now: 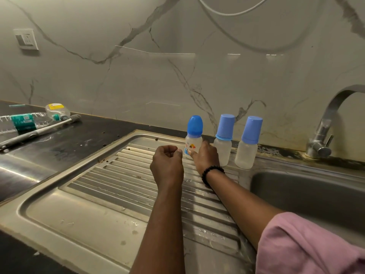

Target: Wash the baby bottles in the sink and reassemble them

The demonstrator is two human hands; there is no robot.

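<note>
Three clear baby bottles with blue caps stand in a row at the back of the steel draining board (102, 194). The left bottle (194, 135) has a rounded darker cap and a printed picture. The middle bottle (224, 139) and the right bottle (249, 142) have flat-topped lighter caps. My right hand (207, 157), with a black bead bracelet on the wrist, grips the printed bottle low down, thumb across its front. My left hand (166, 165) hovers just left of that bottle with its fingers curled and nothing in it.
The sink basin (300, 196) lies at the right, below a steel tap (324, 135). On the black counter (65, 147) at the left lie a long bottle brush (39, 131), a plastic water bottle (19, 121) and a small soap bottle (57, 111). A marble wall rises behind.
</note>
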